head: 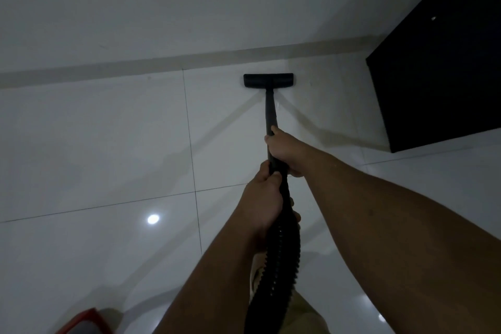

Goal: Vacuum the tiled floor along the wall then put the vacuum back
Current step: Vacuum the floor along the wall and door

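- The right hand (284, 152) is closed around the slim black rigid wand (270, 114) of the vacuum, thumb lying along the top of the tube and fingers wrapped under it.
- The left hand (264, 203) grips just behind the right one, closed on the spot where the wand meets the black ribbed flexible hose (276, 266); its fingertips show on the far side of the hose.
- The two hands sit close together on the same line, right ahead, left behind, both bare forearms reaching in from the lower right.
- Ahead of the right hand's grip the wand runs straight to the flat black rectangular floor nozzle (268, 80), which sits on the glossy white tiled floor (108, 144).
- The nozzle's long edge lies parallel to the beige skirting strip (135, 68) at the foot of the white wall (162, 3), just beside it; whether it touches the strip cannot be told.
- Behind the left hand's grip the hose drops down toward the person's body and leaves the picture at the bottom edge.
- To the right of the grip, well apart from the nozzle, stands a large black flat-sided piece of furniture (439, 62) on the floor.
- Below and left of the grip, at the bottom edge, shows a corner of a red-rimmed object (86, 320), too cropped to identify.
- A round light reflection (153, 219) glints on the tile left of the left hand.
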